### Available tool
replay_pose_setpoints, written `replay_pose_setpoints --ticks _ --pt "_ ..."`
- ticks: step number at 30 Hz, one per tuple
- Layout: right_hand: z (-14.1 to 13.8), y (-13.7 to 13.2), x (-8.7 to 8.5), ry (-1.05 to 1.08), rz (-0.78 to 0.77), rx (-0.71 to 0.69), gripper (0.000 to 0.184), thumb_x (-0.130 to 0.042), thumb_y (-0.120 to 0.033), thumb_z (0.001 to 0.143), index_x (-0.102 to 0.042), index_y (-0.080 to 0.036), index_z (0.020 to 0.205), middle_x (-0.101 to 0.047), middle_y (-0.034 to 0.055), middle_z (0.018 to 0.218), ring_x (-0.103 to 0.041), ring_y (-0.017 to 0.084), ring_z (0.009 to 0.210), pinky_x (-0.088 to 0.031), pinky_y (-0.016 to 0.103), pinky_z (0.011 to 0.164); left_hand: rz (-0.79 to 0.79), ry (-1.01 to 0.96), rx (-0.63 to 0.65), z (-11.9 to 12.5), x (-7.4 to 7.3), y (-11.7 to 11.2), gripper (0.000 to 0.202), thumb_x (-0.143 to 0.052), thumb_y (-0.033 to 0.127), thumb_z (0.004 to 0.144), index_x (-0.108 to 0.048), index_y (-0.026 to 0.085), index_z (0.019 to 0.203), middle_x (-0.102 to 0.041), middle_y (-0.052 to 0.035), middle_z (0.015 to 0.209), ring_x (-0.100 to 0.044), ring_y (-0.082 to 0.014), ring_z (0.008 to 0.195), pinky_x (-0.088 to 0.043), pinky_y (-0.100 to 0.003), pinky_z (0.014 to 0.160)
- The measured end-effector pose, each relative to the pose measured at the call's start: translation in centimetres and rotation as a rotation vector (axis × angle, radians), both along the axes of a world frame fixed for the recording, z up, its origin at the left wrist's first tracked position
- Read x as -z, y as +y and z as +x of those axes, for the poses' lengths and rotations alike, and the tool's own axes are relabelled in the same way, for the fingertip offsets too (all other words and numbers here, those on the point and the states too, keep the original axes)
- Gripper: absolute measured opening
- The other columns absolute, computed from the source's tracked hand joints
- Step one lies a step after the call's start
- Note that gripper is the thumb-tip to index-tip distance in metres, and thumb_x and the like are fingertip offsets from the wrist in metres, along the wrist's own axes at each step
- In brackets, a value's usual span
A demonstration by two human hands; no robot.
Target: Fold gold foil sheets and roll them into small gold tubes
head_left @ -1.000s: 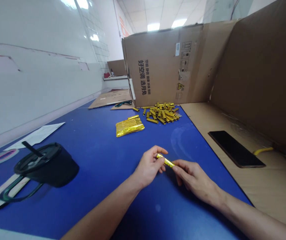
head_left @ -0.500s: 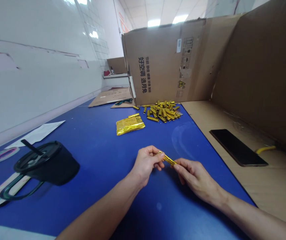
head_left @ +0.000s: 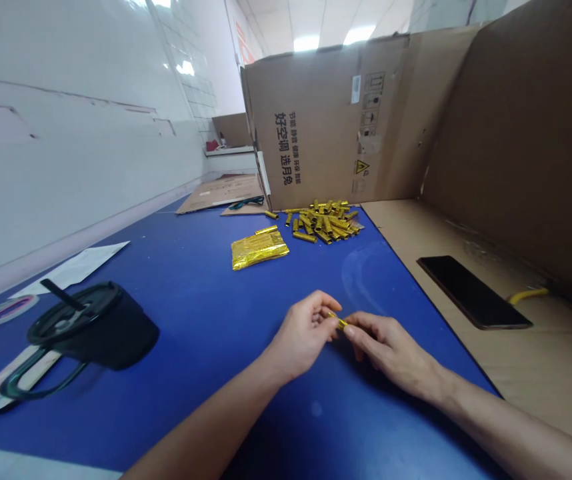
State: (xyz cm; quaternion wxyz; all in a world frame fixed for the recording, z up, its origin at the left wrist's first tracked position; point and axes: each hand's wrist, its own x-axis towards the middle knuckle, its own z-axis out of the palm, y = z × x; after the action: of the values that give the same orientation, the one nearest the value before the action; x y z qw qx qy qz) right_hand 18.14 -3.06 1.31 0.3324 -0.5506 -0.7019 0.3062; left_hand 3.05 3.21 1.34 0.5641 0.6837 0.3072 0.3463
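Between my two hands is a narrow gold foil strip (head_left: 339, 321), mostly covered by fingers. The thumb and fingers of my left hand (head_left: 309, 330) pinch its left end. Its right end is pinched by my right hand (head_left: 383, 347). Both hands are close together, just above the blue table (head_left: 191, 320). Farther back lies a flat stack of gold foil sheets (head_left: 260, 251), with one rolled gold tube (head_left: 266, 230) at its back edge. Behind and to the right is a heap of short gold foil tubes (head_left: 329, 223).
A black lidded mug (head_left: 101, 327) with a straw stands at left, near a roll of tape (head_left: 9, 311) and white paper (head_left: 76, 268). A phone (head_left: 473, 293) rests on cardboard at right. Tall cardboard walls (head_left: 326, 133) close off the back and right; dark-handled scissors (head_left: 247, 202) lie at the back.
My left hand has slid right along the gold strip toward my right hand, so less of the strip shows. My right hand has barely moved.
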Motion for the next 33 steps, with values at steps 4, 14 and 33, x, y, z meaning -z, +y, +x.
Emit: replay_pose_setpoints --ticks 4,14,33 --pt "0.0 0.0 0.4 -0.023 0.035 -0.019 0.029 -0.040 -0.035 0.086 -0.052 -0.018 0.066 -0.045 -0.0046 0.052 -0.040 0.008 0.047 -0.032 0.020 0.046 -0.037 0.061 0.034 0.3 0.2 -0.8 0.006 -0.051 0.019 0.073 -0.052 0.014 0.077 -0.053 0.0019 0.058 -0.052 -0.0079 0.050 -0.043 -0.019 0.049" --pt "0.1 0.1 0.5 -0.093 0.115 0.072 0.035 -0.034 -0.037 0.087 -0.046 -0.019 0.061 -0.042 -0.0046 0.047 -0.037 0.009 0.043 -0.029 0.020 0.043 -0.008 -0.018 -0.128 -0.9 -1.3 1.4 0.016 -0.059 0.027 0.068 -0.051 0.013 0.066 -0.053 0.0021 0.047 -0.050 -0.0083 0.041 -0.040 -0.018 0.042" --pt "-0.5 0.2 1.1 0.249 -0.144 0.059 0.033 -0.037 -0.041 0.085 -0.052 -0.017 0.070 -0.048 -0.0045 0.048 -0.035 0.006 0.037 -0.027 0.018 0.037 -0.286 -0.216 -0.056 0.8 -0.2 -0.7 0.025 -0.064 0.020 0.063 -0.048 0.014 0.080 -0.054 0.0039 0.056 -0.051 -0.0068 0.047 -0.041 -0.018 0.046"
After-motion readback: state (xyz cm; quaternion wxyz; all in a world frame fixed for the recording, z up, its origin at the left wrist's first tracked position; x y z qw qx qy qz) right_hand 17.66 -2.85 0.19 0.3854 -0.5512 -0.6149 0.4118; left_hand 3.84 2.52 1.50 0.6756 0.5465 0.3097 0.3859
